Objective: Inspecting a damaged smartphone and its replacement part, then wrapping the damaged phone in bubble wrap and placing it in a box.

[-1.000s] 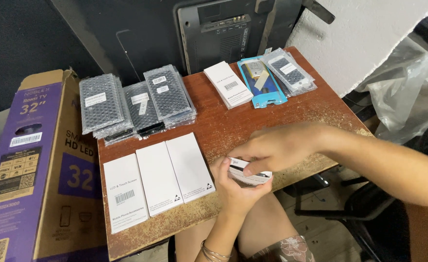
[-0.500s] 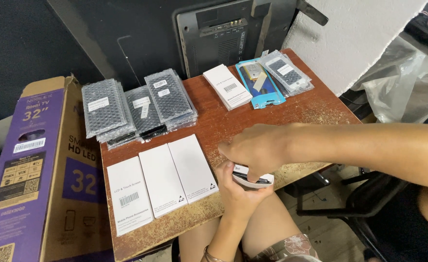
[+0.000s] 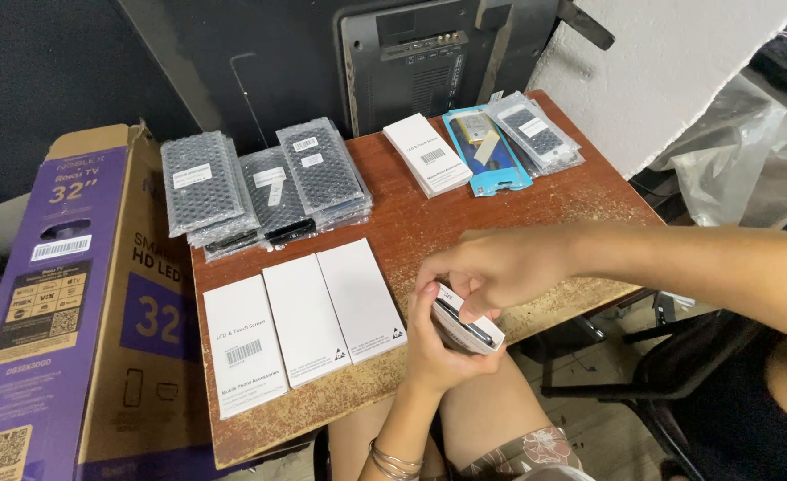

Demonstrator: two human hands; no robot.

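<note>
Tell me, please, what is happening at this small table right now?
A person holds a small white box at the near edge of the wooden table: the left hand cups it from below and the right hand grips its top. Three white boxes lie side by side, with bubble-wrapped packs behind them.

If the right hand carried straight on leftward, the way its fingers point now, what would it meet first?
Likely the nearest white box in the row of three on the table; depth is unclear, so the right hand might pass above it.

three white boxes (image 3: 303,323) – table front | purple carton (image 3: 55,294) – left
</note>
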